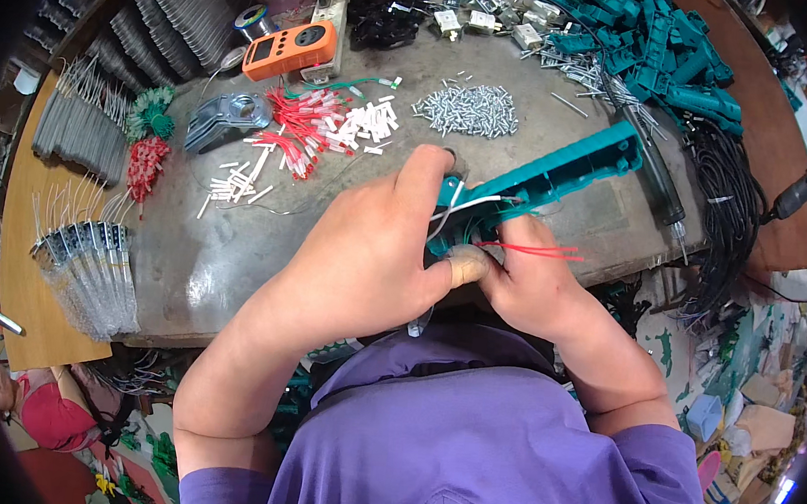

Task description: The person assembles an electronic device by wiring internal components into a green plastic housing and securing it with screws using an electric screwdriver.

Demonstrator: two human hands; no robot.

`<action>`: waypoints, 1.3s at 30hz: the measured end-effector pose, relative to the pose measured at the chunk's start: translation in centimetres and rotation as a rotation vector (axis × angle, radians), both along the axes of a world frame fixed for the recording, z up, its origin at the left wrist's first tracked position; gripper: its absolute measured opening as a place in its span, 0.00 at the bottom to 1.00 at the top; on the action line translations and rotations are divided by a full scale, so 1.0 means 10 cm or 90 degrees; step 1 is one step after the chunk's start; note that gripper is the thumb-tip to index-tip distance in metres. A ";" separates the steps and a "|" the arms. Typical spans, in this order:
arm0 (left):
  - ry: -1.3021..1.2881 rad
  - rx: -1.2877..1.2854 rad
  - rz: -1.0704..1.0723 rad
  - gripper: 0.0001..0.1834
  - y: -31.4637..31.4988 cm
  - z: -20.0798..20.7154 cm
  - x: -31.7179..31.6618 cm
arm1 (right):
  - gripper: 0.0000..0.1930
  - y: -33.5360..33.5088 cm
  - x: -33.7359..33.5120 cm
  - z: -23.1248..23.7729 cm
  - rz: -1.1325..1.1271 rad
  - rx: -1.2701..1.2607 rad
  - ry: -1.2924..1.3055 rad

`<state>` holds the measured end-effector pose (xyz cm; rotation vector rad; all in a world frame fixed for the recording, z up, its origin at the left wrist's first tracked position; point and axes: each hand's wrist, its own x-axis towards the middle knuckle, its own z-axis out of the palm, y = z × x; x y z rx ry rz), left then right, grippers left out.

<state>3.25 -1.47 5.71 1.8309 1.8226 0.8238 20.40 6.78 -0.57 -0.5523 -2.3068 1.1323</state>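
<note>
Both my hands are closed around a long teal plastic housing [562, 170], held tilted above the near side of the workbench, its far end pointing up to the right. My left hand [366, 240] grips its lower left end, one finger over the upper edge and the thumb below. A tan wrap [466, 270] covers a thumb tip where the hands meet. My right hand [538, 286] holds the same end from the right, thumb against the housing. White wires [469, 202] loop out beside the left fingers. Red wires [536, 250] stick out over the right hand. What the fingertips press is hidden.
On the metal bench [184, 273] lie screws [469, 110], red-wired parts [305, 121], white tubes [364, 126], a metal bracket [226, 122] and an orange meter [289, 51]. More teal housings [656, 54], black cables [725, 197] and a dark power screwdriver [656, 177] are at right.
</note>
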 end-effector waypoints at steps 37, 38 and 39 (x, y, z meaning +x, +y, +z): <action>-0.030 0.094 -0.065 0.23 0.10 -0.55 0.00 | 0.05 0.12 0.41 -0.44 -0.131 -0.104 0.093; -0.030 0.094 -0.063 0.23 0.16 -0.56 0.07 | 0.05 0.11 0.40 -0.43 -0.128 -0.104 0.093; 0.015 0.081 -0.075 0.24 0.21 -0.58 0.12 | 0.05 0.10 0.39 -0.40 -0.100 -0.034 0.107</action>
